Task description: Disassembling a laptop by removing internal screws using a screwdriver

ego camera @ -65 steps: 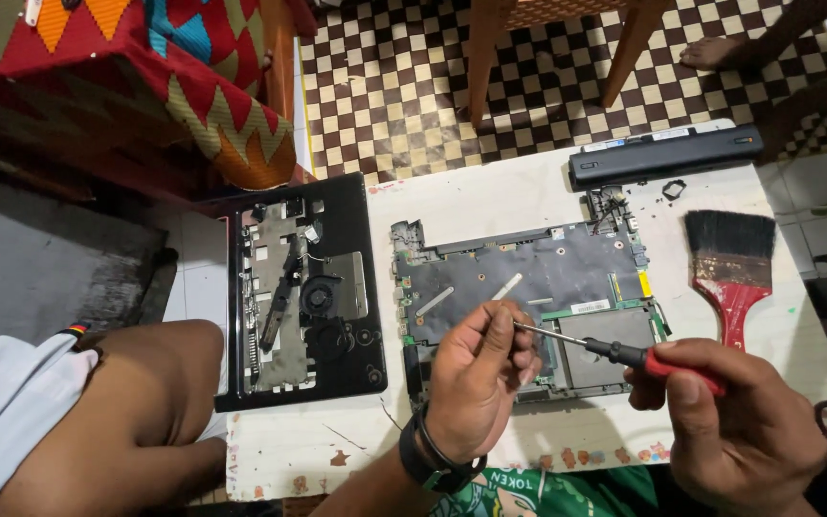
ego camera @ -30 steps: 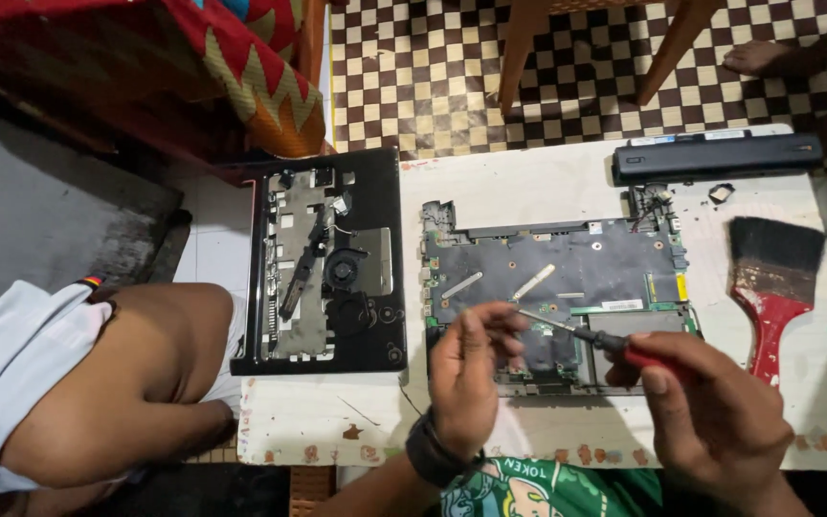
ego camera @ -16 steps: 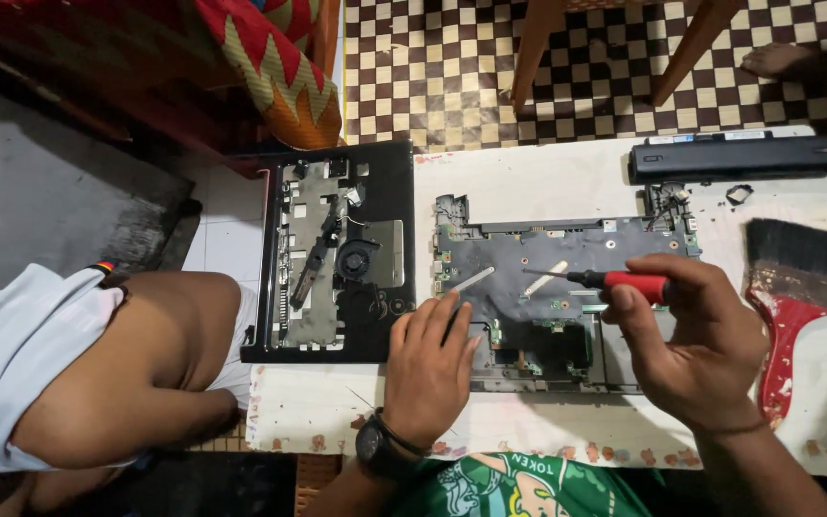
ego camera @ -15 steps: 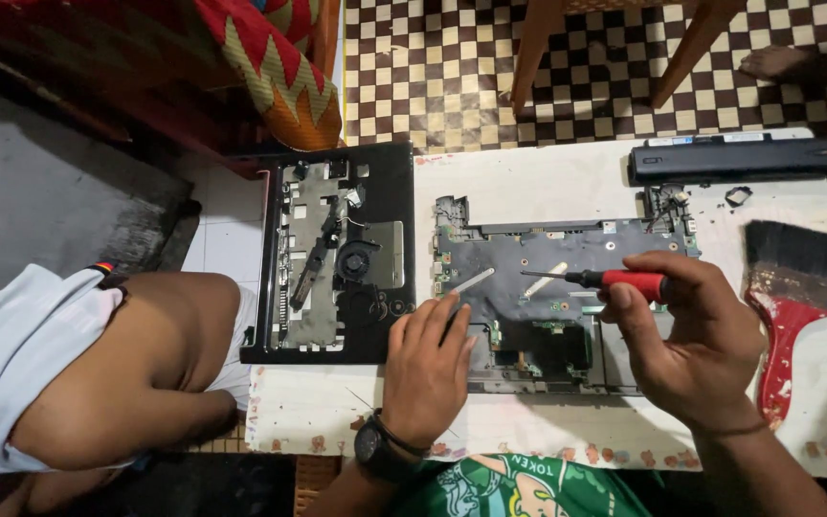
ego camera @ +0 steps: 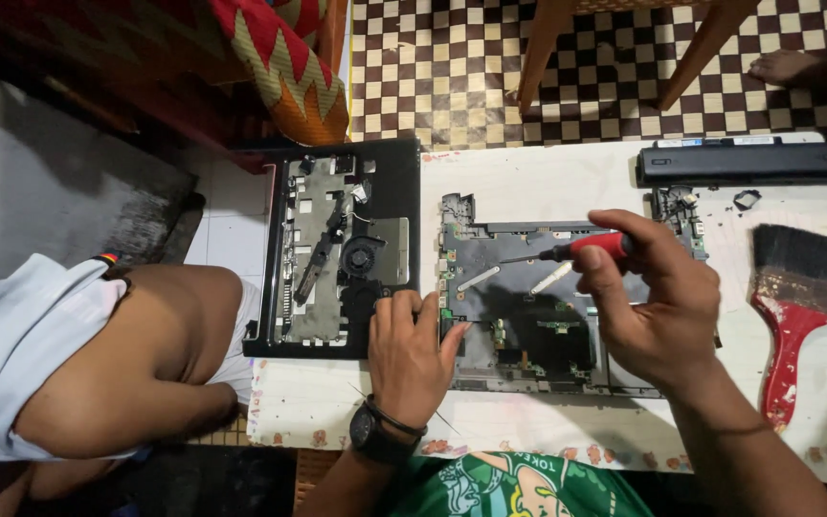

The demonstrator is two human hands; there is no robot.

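- Right hand [ego camera: 658,311]: fingers closed around a red-handled screwdriver [ego camera: 581,250], held roughly level, tip pointing left over the circuit board [ego camera: 519,306].
- Left hand [ego camera: 412,345]: lies flat, fingers together, holding nothing; it rests across the board's left edge and the black laptop shell [ego camera: 342,249] just beside it.
- Board sits mid-table [ego camera: 528,182], between the shell and a red-handled paintbrush [ego camera: 794,306].
- Long black battery bar [ego camera: 744,161] lies along the far right edge.
- Wristwatch [ego camera: 375,436] on left wrist.
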